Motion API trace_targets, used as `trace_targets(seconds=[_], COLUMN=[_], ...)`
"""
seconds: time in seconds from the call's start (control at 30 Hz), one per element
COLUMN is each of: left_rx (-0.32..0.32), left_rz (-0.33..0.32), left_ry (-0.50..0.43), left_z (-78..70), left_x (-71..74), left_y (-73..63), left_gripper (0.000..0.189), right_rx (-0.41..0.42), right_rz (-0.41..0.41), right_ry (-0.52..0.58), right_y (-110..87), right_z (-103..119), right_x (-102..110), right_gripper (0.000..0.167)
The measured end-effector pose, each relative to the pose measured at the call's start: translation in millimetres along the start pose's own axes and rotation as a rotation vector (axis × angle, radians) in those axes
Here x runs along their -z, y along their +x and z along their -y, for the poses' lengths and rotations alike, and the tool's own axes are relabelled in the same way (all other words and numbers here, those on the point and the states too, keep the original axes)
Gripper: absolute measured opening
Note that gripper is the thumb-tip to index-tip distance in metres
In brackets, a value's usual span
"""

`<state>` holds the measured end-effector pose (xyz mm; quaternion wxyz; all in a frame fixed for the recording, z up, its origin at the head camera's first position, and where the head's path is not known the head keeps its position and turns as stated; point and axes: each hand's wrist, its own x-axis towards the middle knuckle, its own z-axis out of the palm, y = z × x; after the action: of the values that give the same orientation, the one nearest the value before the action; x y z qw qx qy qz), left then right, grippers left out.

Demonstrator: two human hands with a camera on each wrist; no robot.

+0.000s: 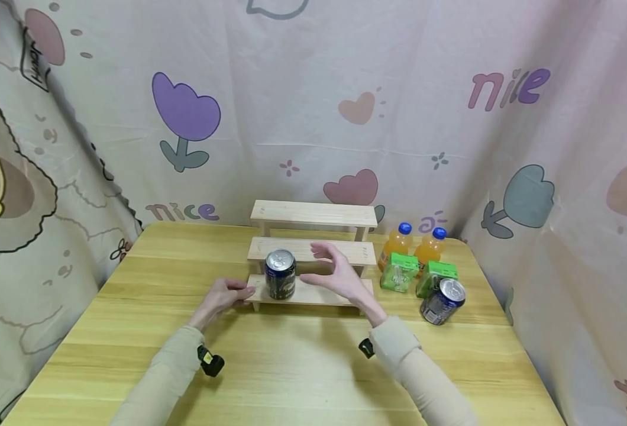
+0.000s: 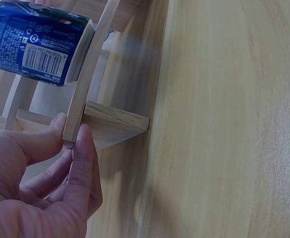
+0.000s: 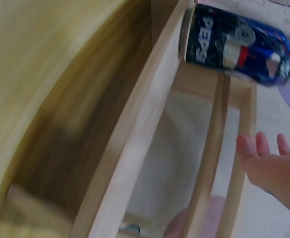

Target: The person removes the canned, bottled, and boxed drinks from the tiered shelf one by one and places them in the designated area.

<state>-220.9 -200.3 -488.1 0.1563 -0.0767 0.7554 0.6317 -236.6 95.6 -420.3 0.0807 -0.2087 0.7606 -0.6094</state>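
A dark blue Pepsi can (image 1: 280, 275) stands upright on the lowest step of a three-step wooden display rack (image 1: 313, 211). At that step's left end, my left hand (image 1: 223, 300) pinches the board between thumb and fingers; the left wrist view shows this grip, with the can (image 2: 38, 44) just above. My right hand (image 1: 337, 278) is to the right of the can, thumb and fingers spread apart and holding nothing. In the right wrist view a gap separates its fingers from the can (image 3: 237, 45).
Right of the rack on the wooden table (image 1: 148, 284) stand two orange drink bottles (image 1: 397, 244), two green drink cartons (image 1: 400, 272) and a second dark blue can (image 1: 443, 302). A patterned curtain (image 1: 271, 106) hangs behind and at both sides.
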Motion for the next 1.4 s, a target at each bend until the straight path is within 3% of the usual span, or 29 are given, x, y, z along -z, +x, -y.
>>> trace_targets(seconds=[0.33, 0.73, 1.1, 1.4], left_rx=[-0.019, -0.004, -0.005, -0.008], left_rz=[0.002, -0.007, -0.011, -0.018], left_ry=[-0.003, 0.022, 0.018, 0.009], left_z=[-0.8, -0.6, -0.3, -1.0], left_x=[-0.4, -0.2, -0.4, 0.0], left_y=[-1.8, 0.0, -0.5, -1.4], left_gripper=[0.039, 0.037, 0.037, 0.040], right_rx=[0.022, 0.096, 0.113, 0.120], right_rz=[0.056, 0.003, -0.064, -0.148], right_ry=[-0.047, -0.080, -0.117, -0.056], right_y=[19.7, 25.7, 19.8, -2.4], right_z=[-1.6, -5.1, -0.3, 12.1], right_x=[-38.0, -51.5, -48.8, -17.1], right_gripper=[0.074, 0.073, 0.069, 0.070])
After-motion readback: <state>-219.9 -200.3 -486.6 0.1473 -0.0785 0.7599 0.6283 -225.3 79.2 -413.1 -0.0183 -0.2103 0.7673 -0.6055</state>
